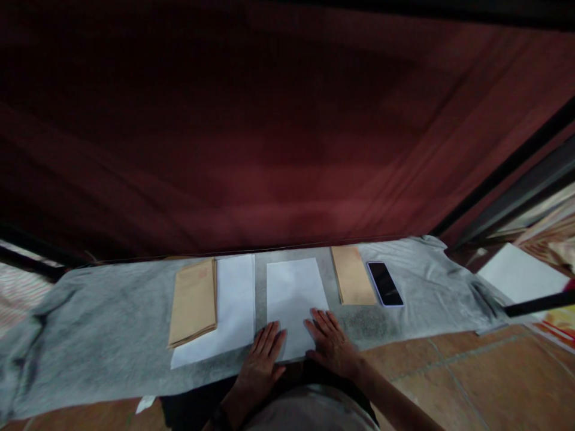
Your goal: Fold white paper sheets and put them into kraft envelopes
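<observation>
A white sheet of paper (294, 287) lies flat on the grey cloth in front of me. My left hand (263, 359) rests at its lower left edge, fingers stretched out and pointing forward. On the sheet's lower right edge lies my right hand (330, 341), palm down with the fingers spread. To the left, a stack of brown envelopes (193, 302) partly covers more white paper (236, 305). Right of the sheet is another brown envelope (354, 278), lying flat, with a phone (385, 284) beside it, its screen dark.
Grey cloth (112, 323) covers the long, narrow surface. A dark red panel (287, 149) rises behind it. At the far right, a white sheet (523, 272) lies beyond a dark bar. A small white scrap (145, 404) is on the tiled floor (449, 371).
</observation>
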The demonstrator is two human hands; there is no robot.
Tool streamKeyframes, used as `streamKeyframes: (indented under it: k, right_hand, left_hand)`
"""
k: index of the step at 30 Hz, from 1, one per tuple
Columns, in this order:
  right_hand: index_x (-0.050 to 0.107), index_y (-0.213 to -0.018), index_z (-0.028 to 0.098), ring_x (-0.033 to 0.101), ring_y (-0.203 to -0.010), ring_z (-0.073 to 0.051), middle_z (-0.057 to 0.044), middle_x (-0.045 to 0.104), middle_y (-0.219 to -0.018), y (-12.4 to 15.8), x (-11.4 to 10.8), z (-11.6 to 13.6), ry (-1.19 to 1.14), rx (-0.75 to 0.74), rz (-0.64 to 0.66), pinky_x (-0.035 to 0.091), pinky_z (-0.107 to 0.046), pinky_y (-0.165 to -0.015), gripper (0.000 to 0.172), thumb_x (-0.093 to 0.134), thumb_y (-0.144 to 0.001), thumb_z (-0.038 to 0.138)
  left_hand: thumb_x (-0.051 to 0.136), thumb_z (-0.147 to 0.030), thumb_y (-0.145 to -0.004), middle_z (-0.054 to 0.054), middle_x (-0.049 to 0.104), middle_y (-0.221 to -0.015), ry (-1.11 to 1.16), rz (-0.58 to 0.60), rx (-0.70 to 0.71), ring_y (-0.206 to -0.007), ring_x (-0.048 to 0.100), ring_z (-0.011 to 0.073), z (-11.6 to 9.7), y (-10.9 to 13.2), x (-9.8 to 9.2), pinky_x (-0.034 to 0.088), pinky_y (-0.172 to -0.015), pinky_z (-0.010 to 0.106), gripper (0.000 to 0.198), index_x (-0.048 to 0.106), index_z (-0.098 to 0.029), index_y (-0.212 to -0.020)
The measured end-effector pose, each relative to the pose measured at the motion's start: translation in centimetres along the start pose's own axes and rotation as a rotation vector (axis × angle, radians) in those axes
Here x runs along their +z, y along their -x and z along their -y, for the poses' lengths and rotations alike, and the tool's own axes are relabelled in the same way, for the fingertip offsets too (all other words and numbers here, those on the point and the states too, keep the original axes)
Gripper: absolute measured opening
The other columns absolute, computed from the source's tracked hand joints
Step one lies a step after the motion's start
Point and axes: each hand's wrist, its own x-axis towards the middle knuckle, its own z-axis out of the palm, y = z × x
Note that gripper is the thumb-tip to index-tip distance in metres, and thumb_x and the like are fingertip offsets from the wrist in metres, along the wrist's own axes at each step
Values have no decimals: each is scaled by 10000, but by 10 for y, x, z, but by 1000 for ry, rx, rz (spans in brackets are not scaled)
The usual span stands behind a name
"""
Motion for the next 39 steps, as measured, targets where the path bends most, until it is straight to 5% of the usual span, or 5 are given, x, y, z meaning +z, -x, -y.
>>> streamKeyframes:
  k: [6,12,22,30,39]
  right_hand:
    - [383,-1524,236,296,-1486,-274,-139,325,-1606,3,-20,-16,-167,-64,138,295,-516,-1198,615,550,-967,435]
    - [470,-1475,283,520,-1345,-224,-88,582,-1431,15,-37,-25,-394,-7,169,353,-466,-1180,487,484,-1002,401]
    - [729,-1138,249,708,-1000,-252,-72,758,-1095,5,-35,-15,-761,502,6,565,-379,-910,438,449,-985,549]
    - [723,-1136,226,689,-1035,-272,-65,754,-1071,-11,-32,-20,-901,535,-83,550,-398,-937,450,508,-947,573]
    - [721,-1120,238,708,-973,-268,-51,766,-983,1,-23,-21,-858,510,-64,589,-380,-856,424,495,-950,554]
  left_hand:
    - [489,-56,-818,55,568,-1449,130,171,-47,-1340,523,231,12,-18,-25,443,-1119,405,571,591,-227,-1353]
    - [495,-113,-915,23,739,-1169,363,105,-44,-1110,674,197,9,-8,-44,524,-1027,356,327,707,-258,-1118]
    - [562,-352,-881,53,738,-1176,633,-13,-350,-1120,678,233,24,-13,-35,544,-998,358,288,727,-255,-1096]
    - [561,-423,-861,65,787,-968,720,-57,-627,-929,739,263,19,-35,-34,585,-863,359,328,736,-197,-1021]
    - [478,-411,-930,40,764,-831,697,55,-623,-818,714,211,16,-19,-39,546,-799,299,314,713,-211,-873]
